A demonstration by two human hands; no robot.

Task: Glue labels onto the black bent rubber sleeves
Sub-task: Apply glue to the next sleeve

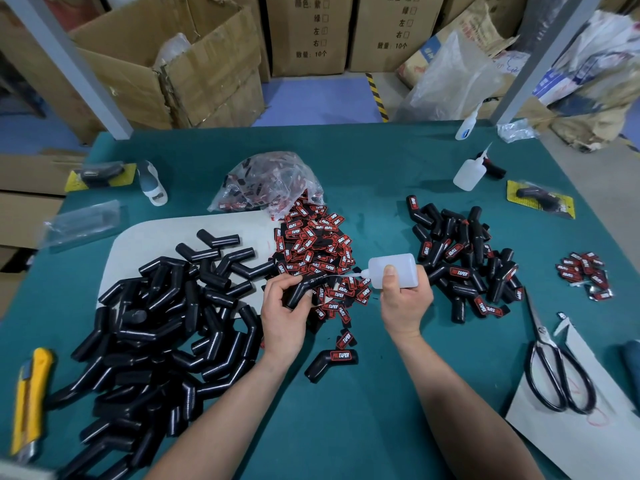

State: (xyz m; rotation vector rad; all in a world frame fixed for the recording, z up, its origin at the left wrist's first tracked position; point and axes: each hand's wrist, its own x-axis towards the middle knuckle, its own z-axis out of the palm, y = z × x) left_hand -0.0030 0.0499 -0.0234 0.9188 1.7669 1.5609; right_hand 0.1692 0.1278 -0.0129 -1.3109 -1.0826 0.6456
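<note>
My left hand (pixel 282 311) grips a black bent rubber sleeve (pixel 300 289) over the middle of the table. My right hand (pixel 403 299) holds a translucent glue bottle (pixel 391 268) tipped sideways, its thin nozzle pointing left onto the sleeve's upper end. A heap of red-and-black labels (pixel 315 251) lies just behind the hands. Bare sleeves (pixel 166 317) are piled at the left. Sleeves with labels on them (pixel 464 258) are piled at the right, and one labelled sleeve (pixel 330 363) lies alone near my left wrist.
A plastic bag of labels (pixel 273 181) sits behind the heap. Two more glue bottles (pixel 471 171) stand at the back right. Scissors (pixel 550 368) lie on white paper at the right, a small label cluster (pixel 585 271) beyond them. A yellow utility knife (pixel 29 403) lies at the front left.
</note>
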